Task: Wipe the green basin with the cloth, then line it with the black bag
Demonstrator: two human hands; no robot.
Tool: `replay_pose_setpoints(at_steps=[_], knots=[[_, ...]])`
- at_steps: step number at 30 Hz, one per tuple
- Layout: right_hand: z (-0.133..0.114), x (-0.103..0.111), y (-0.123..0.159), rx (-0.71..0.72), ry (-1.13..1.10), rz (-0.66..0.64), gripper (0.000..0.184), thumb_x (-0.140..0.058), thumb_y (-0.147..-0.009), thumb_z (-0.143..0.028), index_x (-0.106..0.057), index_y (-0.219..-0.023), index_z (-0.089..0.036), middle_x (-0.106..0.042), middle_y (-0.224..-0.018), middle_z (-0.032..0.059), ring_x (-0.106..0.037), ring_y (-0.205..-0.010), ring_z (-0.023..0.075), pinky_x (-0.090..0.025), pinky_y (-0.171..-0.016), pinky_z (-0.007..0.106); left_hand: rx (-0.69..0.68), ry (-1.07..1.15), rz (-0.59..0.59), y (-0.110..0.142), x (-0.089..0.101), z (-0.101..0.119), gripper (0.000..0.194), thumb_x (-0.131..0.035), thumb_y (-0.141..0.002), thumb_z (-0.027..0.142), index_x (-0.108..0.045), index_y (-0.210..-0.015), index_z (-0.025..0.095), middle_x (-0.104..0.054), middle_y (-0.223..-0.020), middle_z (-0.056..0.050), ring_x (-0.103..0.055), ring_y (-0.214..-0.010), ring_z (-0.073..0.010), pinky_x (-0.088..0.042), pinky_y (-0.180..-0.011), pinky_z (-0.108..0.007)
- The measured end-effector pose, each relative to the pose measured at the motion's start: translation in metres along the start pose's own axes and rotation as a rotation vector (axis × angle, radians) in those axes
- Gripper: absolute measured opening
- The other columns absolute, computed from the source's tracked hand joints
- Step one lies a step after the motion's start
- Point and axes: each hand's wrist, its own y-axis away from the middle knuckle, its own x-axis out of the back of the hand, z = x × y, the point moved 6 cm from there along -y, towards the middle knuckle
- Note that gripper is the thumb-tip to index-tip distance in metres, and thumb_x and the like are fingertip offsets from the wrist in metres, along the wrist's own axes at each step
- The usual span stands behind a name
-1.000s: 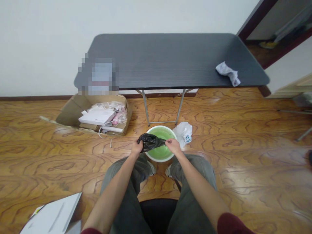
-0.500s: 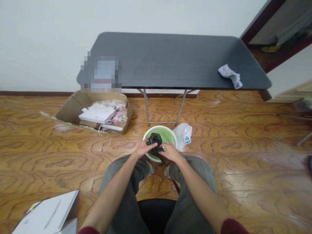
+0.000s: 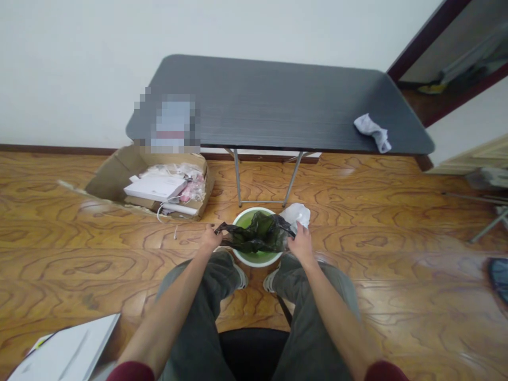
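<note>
A thin black plastic bag (image 3: 257, 233) is stretched sideways between my two hands, over a green basket with a white rim (image 3: 259, 263). My left hand (image 3: 211, 238) is closed on the bag's left end, just outside the basket. At the opposite end, my right hand (image 3: 301, 242) grips the bag near the basket's right side. Much of the basket's inside is hidden under the bag. A crumpled white plastic bag (image 3: 297, 213) lies on the floor right behind my right hand.
A dark folding table (image 3: 273, 100) stands ahead against the wall, with a crumpled whitish cloth (image 3: 372, 131) at its right end. On the floor to the left sits an open cardboard box (image 3: 113, 177) of packaging. A white box-like object (image 3: 75, 346) is at the lower left.
The black bag was bunched up between my hands inside the basket. My hands have moved apart, left and right, and the bag is now spread wide.
</note>
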Motion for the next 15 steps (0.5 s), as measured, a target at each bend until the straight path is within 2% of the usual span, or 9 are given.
replay_pose_setpoints(at_steps=[2,4,5,6,7,8,11,13,15], knots=[[-0.045,0.002,0.018,0.395,-0.027,0.081,0.063,-0.048,-0.087,-0.014,-0.042,-0.15,-0.014,-0.048,-0.15,0.0169,-0.042,-0.142,0.0263,-0.033,-0.12,0.045,-0.179,-0.053,0.101,0.011,-0.002,0.021,0.066,-0.064,-0.086,0.024,-0.042,-0.147,0.012,-0.045,-0.153,-0.025,-0.037,-0.146,-0.0375,-0.034,-0.116,-0.053],[-0.083,-0.016,0.032,0.713,-0.033,-0.08,0.055,-0.041,-0.089,-0.009,-0.053,-0.142,-0.017,-0.057,-0.144,0.0118,-0.045,-0.139,0.0197,-0.033,-0.12,0.037,-0.606,-0.175,0.138,0.033,-0.014,0.06,0.06,-0.058,-0.088,0.019,-0.045,-0.147,0.017,-0.041,-0.158,-0.018,-0.03,-0.15,-0.0323,-0.027,-0.121,-0.05],[-0.093,-0.028,0.033,0.768,-0.005,-0.177,0.052,-0.04,-0.089,-0.008,-0.057,-0.138,-0.016,-0.06,-0.14,0.0116,-0.05,-0.135,0.0186,-0.036,-0.118,0.035,-0.796,-0.241,0.061,0.046,-0.028,0.075,0.054,-0.055,-0.09,0.019,-0.049,-0.144,0.02,-0.045,-0.156,-0.015,-0.033,-0.149,-0.0292,-0.028,-0.121,-0.047],[-0.097,-0.041,0.031,0.764,0.046,-0.278,0.051,-0.039,-0.089,-0.007,-0.06,-0.134,-0.016,-0.064,-0.135,0.0123,-0.055,-0.13,0.0187,-0.039,-0.115,0.034,-0.904,-0.306,-0.057,0.057,-0.043,0.085,0.048,-0.052,-0.093,0.021,-0.054,-0.141,0.022,-0.053,-0.15,-0.013,-0.04,-0.145,-0.0267,-0.029,-0.121,-0.045],[-0.094,-0.053,0.026,0.71,0.109,-0.376,0.049,-0.039,-0.09,-0.007,-0.062,-0.132,-0.016,-0.066,-0.132,0.0134,-0.059,-0.126,0.0196,-0.043,-0.111,0.034,-0.898,-0.385,-0.189,0.062,-0.058,0.087,0.042,-0.05,-0.095,0.025,-0.059,-0.136,0.024,-0.061,-0.14,-0.012,-0.049,-0.139,-0.0255,-0.032,-0.119,-0.043],[-0.087,-0.065,0.021,0.627,0.174,-0.466,0.046,-0.04,-0.091,-0.008,-0.064,-0.13,-0.016,-0.068,-0.129,0.0143,-0.062,-0.122,0.021,-0.045,-0.107,0.034,-0.781,-0.472,-0.284,0.061,-0.069,0.082,0.036,-0.047,-0.097,0.03,-0.064,-0.128,0.024,-0.068,-0.129,-0.013,-0.057,-0.13,-0.0253,-0.036,-0.115,-0.043],[-0.05,-0.086,0.011,0.444,0.295,-0.669,0.031,-0.051,-0.091,-0.019,-0.073,-0.114,-0.02,-0.075,-0.116,0.0127,-0.07,-0.109,0.0239,-0.051,-0.095,0.032,-0.578,-0.555,-0.303,0.054,-0.076,0.064,0.038,-0.041,-0.099,0.03,-0.072,-0.109,0.01,-0.073,-0.107,-0.024,-0.069,-0.108,-0.0337,-0.048,-0.099,-0.051],[-0.023,-0.091,0.01,0.379,0.302,-0.775,0.023,-0.057,-0.091,-0.027,-0.076,-0.103,-0.02,-0.079,-0.101,0.0101,-0.076,-0.089,0.0228,-0.055,-0.082,0.03,-0.501,-0.57,-0.313,0.048,-0.074,0.045,0.033,-0.05,-0.094,0.029,-0.072,-0.107,0.007,-0.073,-0.108,-0.026,-0.07,-0.108,-0.036,-0.05,-0.097,-0.05],[0.004,-0.093,0.01,0.236,0.265,-0.83,0.022,-0.061,-0.089,-0.031,-0.075,-0.1,-0.018,-0.078,-0.087,0.0094,-0.075,-0.065,0.0212,-0.057,-0.067,0.03,-0.439,-0.568,-0.333,0.04,-0.07,0.026,0.033,-0.064,-0.086,0.029,-0.072,-0.109,0.007,-0.071,-0.113,-0.027,-0.068,-0.113,-0.0378,-0.051,-0.098,-0.047]])
